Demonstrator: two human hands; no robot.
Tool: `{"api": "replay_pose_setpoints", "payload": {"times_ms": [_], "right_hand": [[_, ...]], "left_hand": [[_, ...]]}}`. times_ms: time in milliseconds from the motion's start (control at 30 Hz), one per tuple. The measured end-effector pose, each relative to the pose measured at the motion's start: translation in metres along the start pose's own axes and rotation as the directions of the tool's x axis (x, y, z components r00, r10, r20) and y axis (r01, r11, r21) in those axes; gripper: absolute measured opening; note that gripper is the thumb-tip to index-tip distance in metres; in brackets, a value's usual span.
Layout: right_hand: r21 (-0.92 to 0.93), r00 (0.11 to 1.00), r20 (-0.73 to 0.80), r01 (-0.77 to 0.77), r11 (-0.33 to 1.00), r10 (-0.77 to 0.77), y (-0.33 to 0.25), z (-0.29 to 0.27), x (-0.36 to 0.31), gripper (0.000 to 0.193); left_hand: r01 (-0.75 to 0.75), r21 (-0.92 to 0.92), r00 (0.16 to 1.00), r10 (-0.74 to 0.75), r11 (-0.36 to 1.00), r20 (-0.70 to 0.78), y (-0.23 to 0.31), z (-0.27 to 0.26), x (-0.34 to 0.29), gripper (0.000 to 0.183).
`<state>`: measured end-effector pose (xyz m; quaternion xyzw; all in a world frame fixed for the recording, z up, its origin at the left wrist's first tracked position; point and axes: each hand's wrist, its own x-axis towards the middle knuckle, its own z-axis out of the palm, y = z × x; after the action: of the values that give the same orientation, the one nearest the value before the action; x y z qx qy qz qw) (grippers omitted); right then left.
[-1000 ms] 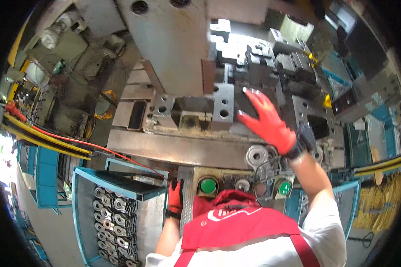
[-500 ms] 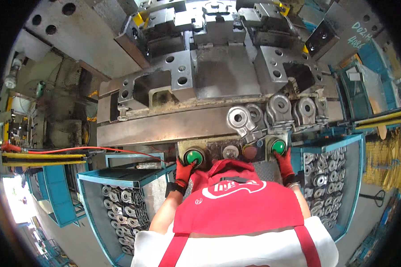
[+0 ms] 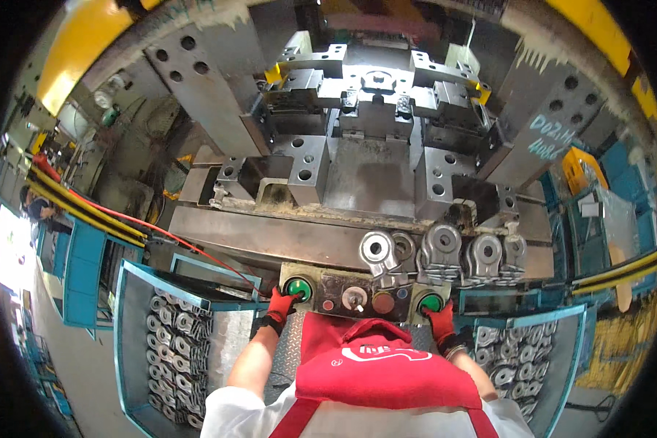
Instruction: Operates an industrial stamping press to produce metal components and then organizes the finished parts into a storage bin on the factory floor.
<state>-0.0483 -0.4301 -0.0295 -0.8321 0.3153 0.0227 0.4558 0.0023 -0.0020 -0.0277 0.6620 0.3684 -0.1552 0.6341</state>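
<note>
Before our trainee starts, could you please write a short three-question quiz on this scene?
1. True or false: the red-gloved left hand and red-gloved right hand are each at a round green push-button.
2. What stands just beyond the right side of the rectangular metal control panel?
A) glass bottles
B) grey ring-ended metal parts
C) cardboard boxes
3. Fill in: the open metal bin on the person's left has a ____ rim.

Key: 1. True; 2. B; 3. blue
</note>
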Motion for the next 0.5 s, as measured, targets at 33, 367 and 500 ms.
{"api": "replay_pose_setpoints", "payload": {"times_ms": [33, 367, 500], "right_hand": [[0.058, 1.000, 0.013, 0.008, 0.998, -0.009, 0.011, 0.002, 0.003, 0.095], [0.021, 1.000, -0.012, -0.020, 1.000, 0.020, 0.009, 0.005, 0.006, 0.101], [0.058, 0.998, 0.004, -0.056, 0.997, 0.056, 0.008, 0.005, 0.004, 0.101]], "left_hand": [[-0.006, -0.015, 1.000, 0.006, 1.000, -0.002, -0.001, 0.003, 0.002, 0.078], [-0.058, 0.074, 0.995, 0.064, 0.996, -0.083, -0.019, 0.003, 0.022, 0.093], [-0.045, 0.163, 0.990, 0.066, 0.986, -0.122, -0.038, -0.004, 0.035, 0.095]]}}
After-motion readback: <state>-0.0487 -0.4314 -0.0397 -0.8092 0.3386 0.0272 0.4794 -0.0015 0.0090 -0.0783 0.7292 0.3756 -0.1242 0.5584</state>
